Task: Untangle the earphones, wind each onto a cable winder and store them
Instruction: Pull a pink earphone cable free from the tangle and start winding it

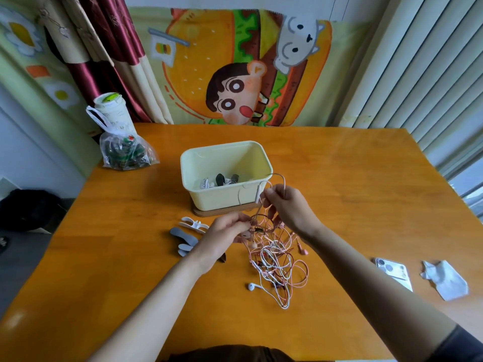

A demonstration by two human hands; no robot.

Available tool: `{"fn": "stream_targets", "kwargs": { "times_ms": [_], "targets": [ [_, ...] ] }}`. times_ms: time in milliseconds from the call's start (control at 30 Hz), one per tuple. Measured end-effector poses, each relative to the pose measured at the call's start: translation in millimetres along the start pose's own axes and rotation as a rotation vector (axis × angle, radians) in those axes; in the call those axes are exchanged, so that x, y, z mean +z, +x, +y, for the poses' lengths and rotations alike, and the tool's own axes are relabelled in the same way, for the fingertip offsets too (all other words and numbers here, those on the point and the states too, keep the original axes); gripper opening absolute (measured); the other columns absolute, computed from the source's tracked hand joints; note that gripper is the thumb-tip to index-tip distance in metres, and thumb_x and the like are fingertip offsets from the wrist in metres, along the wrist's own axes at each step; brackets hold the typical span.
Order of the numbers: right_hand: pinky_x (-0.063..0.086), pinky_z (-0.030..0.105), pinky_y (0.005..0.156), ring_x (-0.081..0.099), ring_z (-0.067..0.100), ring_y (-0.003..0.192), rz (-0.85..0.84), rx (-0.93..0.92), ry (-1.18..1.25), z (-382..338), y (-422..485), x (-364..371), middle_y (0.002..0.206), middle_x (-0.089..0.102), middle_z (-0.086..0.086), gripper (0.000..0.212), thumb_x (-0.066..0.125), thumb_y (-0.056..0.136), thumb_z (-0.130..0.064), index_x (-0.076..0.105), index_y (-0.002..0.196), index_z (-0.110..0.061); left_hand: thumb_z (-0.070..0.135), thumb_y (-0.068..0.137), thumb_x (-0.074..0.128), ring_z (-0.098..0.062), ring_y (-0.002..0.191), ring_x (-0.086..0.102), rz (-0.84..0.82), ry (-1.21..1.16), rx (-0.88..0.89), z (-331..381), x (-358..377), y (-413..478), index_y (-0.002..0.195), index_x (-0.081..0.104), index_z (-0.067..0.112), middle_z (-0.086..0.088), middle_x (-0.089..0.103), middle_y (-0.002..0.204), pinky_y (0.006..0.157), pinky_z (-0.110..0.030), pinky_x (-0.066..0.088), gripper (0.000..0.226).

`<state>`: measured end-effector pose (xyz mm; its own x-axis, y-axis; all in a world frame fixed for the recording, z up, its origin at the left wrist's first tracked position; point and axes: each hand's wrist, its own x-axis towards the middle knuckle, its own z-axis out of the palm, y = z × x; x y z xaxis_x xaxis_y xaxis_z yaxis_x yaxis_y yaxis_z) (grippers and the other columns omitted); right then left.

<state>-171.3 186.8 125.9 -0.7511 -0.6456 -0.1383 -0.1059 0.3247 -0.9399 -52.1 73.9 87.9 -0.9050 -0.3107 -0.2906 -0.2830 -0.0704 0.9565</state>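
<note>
Taking the person's edge of the orange table (339, 178) as 6 o'clock, the tangle of earphones (277, 265) lies just right of the middle. It is a loose heap of white, pink and dark red cords resting on the wood. A white earbud (251, 286) trails out of it at 7 o'clock and a pink earbud (303, 251) at 2 o'clock.

Well apart at 3 o'clock lie a white phone (392, 270), camera side up, and beside it a crumpled tissue (444, 279).

Both hands work at the top of the heap. The left hand (227, 231) has its fingertips pinched on the pink cords at the knot; exactly which strand it grips is hard to make out. The right hand (285, 205), higher and at 1 o'clock from the left, has its fingers curled round a pink cable, lifted so that a loop arcs up across the near corner of the bin.

At 9 o'clock from the left hand lie the cable winders, a white one (194, 223) and grey ones (183, 236) just nearer.

Beyond the hands at 12 o'clock stands a pale yellow bin (217, 197) on a wooden base (222, 211), with wound earphones (219, 180) on its floor.

At the far 10 o'clock corner are a clear plastic bag (125, 152) and a cup (112, 108). A cartoon cloth (235, 69) hangs behind the table.
</note>
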Motion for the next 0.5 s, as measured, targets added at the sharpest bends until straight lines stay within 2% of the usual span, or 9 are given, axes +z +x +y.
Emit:
{"fn": "stream_targets", "kwargs": {
  "times_ms": [100, 200, 267, 333, 400, 500],
  "targets": [
    [0.042, 0.019, 0.037, 0.052, 0.008, 0.047, 0.035, 0.048, -0.005, 3.6, 3.3, -2.2, 0.068, 0.057, 0.001, 0.024, 0.04, 0.101, -0.014, 0.057, 0.083, -0.009, 0.008, 0.098, 0.046, -0.017, 0.076, 0.059, 0.007, -0.152, -0.027, 1.6, -0.6, -0.7, 0.097, 0.064, 0.006, 0.001, 0.061, 0.071, 0.086, -0.04, 0.05, 0.019],
    [0.042, 0.019, 0.037, 0.052, 0.009, 0.048, 0.048, 0.062, 0.003, 4.0, 4.5, -3.2, 0.069, 0.06, 0.001, 0.025, 0.038, 0.101, -0.014, 0.055, 0.085, -0.008, 0.005, 0.096, 0.048, -0.014, 0.063, 0.056, 0.013, -0.225, -0.005, 2.6, -0.9, -3.4, 0.1, 0.063, 0.004, -0.002, 0.056, 0.069, 0.068, -0.027, 0.052, 0.015],
    [0.041, 0.019, 0.036, 0.052, 0.008, 0.047, 0.043, 0.052, -0.004, 2.6, 4.3, -2.6, 0.069, 0.062, 0.001, 0.025, 0.038, 0.101, -0.014, 0.056, 0.087, -0.006, 0.007, 0.096, 0.048, -0.011, 0.059, 0.055, 0.018, -0.214, -0.001, 1.3, -1.9, -3.2, 0.105, 0.061, 0.004, -0.002, 0.055, 0.069, 0.064, -0.023, 0.05, 0.016],
    [0.04, 0.018, 0.036, 0.052, 0.004, 0.043, 0.04, 0.032, -0.002, 1.4, 3.9, -1.8, 0.068, 0.062, 0.002, 0.025, 0.039, 0.101, -0.014, 0.056, 0.084, -0.008, 0.008, 0.096, 0.05, -0.013, 0.063, 0.057, 0.04, -0.175, -0.009, 0.3, -3.5, -1.4, 0.107, 0.06, 0.008, -0.003, 0.059, 0.072, 0.067, -0.025, 0.049, 0.014],
    [0.039, 0.017, 0.036, 0.051, 0.002, 0.041, 0.039, 0.017, -0.002, 0.1, 3.4, -1.7, 0.067, 0.062, 0.003, 0.024, 0.042, 0.1, -0.014, 0.056, 0.082, -0.008, 0.006, 0.095, 0.053, -0.018, 0.068, 0.063, 0.06, -0.132, -0.014, 0.0, -4.1, 0.4, 0.105, 0.057, 0.008, -0.004, 0.066, 0.076, 0.078, -0.034, 0.051, 0.012],
    [0.039, 0.016, 0.037, 0.05, 0.002, 0.04, 0.035, 0.001, -0.011, -2.1, 4.2, -1.1, 0.065, 0.063, 0.003, 0.022, 0.045, 0.099, -0.014, 0.059, 0.084, -0.007, 0.02, 0.089, 0.064, -0.022, 0.091, 0.067, 0.046, -0.045, -0.002, 0.0, -2.4, 1.0, 0.104, 0.058, 0.012, -0.009, 0.07, 0.096, 0.093, -0.039, 0.048, 0.018]
  ]
}}
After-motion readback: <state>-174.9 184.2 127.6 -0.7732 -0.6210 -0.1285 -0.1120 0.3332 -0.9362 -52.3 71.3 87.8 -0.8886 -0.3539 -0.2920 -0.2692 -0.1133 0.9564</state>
